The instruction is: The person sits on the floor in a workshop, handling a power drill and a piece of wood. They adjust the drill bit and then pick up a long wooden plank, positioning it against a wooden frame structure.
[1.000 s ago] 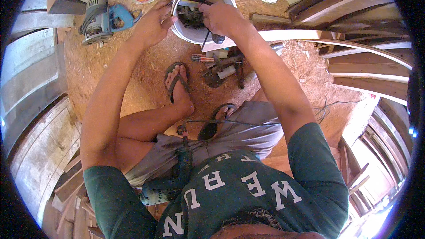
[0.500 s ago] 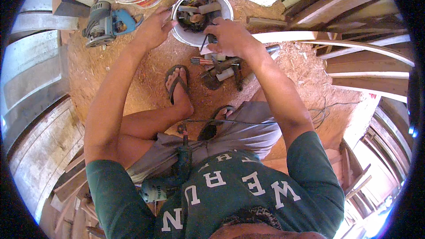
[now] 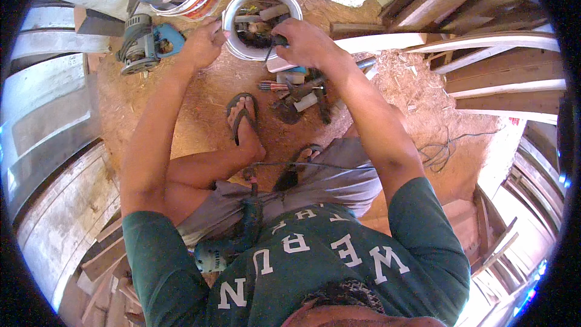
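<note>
A white round bucket (image 3: 227,24) stands on the floor in front of me, with mixed tools, wood pieces and dark small items inside. At its left rim is my left hand (image 3: 204,43), fingers bent against the edge. My right hand (image 3: 305,43), over the bucket's near right rim, is closed around a dark-handled tool with a thin shaft (image 3: 267,54), seemingly a screwdriver. Its fingers cover most of the handle. Beneath that hand lie a white-and-blue object (image 3: 290,74), a red-and-dark handle (image 3: 272,86) and several dark tools (image 3: 289,109) in a heap.
A teal-and-grey circular saw (image 3: 138,45) sits left of the bucket. Behind it, another bucket (image 3: 203,6) holds wood offcuts. Curved timbers (image 3: 478,43) line the right side. A teal power tool (image 3: 212,257) rests by my lap; its cord (image 3: 339,166) crosses my legs.
The bucket has shifted left, with my left hand at its rim. My right hand has also moved left and up with the thin-shafted tool, uncovering more of the white-and-blue object.
</note>
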Demonstrator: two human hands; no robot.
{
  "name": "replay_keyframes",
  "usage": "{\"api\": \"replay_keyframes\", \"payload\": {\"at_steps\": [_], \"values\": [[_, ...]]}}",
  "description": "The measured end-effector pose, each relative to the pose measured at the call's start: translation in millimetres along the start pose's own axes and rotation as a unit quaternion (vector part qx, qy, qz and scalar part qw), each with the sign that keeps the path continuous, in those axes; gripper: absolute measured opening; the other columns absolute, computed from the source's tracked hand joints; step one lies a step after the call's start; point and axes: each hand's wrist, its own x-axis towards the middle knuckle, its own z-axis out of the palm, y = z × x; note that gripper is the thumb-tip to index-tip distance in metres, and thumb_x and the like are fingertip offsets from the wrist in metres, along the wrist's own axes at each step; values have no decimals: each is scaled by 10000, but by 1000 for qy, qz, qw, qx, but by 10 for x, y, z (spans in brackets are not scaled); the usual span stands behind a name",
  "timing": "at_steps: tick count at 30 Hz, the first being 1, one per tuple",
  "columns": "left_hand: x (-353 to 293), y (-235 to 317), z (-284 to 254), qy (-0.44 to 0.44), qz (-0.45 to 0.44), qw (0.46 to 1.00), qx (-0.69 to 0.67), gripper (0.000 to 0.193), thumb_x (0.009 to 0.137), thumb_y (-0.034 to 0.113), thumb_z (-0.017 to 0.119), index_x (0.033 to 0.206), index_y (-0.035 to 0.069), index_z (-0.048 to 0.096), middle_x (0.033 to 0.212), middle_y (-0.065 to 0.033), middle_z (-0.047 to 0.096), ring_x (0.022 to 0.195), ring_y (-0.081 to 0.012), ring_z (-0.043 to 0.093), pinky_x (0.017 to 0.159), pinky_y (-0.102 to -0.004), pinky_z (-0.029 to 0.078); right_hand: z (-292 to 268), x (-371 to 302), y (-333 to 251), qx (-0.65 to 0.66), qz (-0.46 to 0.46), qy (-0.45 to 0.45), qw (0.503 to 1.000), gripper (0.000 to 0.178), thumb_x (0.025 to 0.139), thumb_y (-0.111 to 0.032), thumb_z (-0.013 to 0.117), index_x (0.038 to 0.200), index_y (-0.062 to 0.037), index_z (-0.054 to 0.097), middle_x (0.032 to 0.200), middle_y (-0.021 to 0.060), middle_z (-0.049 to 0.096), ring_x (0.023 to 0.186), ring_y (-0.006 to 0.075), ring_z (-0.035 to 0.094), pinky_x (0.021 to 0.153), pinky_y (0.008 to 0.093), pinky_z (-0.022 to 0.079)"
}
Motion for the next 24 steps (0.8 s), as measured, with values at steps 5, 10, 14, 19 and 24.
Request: {"api": "replay_keyframes", "payload": {"at_steps": [5, 10, 14, 19, 24], "values": [[-53, -54, 74, 16, 27, 999, 17, 364, 966, 264, 590, 1228, 13, 612, 1282, -236, 562, 1182, -423, 545, 1019, -460, 438, 34, -117, -26, 14, -23, 36, 999, 376, 831, -225, 692, 1162, -48, 667, 1219, 180, 629, 1099, 394, 615, 977, 454, 501], [-88, -166, 146, 32, 34, 999, 10, 392, 964, 298, 596, 1247, 27, 607, 1319, -224, 556, 1209, -416, 538, 1046, -453, 428, 221, -149, 46, 14, -61, 94, 994, 390, 848, -221, 687, 1192, -40, 652, 1263, 211, 605, 1153, 389, 591, 1017, 448, 481], [-58, -292, 191, 50, 23, 997, 49, 413, 960, 311, 603, 1266, 34, 604, 1346, -213, 547, 1210, -408, 545, 1043, -448, 433, 176, -132, 11, 18, -48, 76, 996, 392, 856, -229, 679, 1198, -39, 647, 1289, 222, 587, 1191, 384, 570, 1035, 443, 470], [-14, -179, 115, 40, 15, 998, 37, 422, 957, 318, 611, 1272, 37, 613, 1351, -209, 553, 1191, -400, 565, 1027, -445, 448, 165, -75, 44, 24, -49, 65, 996, 400, 871, -241, 666, 1217, -42, 635, 1270, 218, 595, 1173, 389, 576, 1024, 453, 475], [60, -68, -50, 17, -66, 997, 40, 395, 961, 292, 588, 1261, 39, 635, 1305, -223, 592, 1195, -398, 572, 1024, -442, 451, 104, 13, 50, 52, -65, 115, 990, 392, 873, -229, 662, 1222, -52, 633, 1225, 219, 612, 1128, 406, 594, 999, 461, 487]]}}
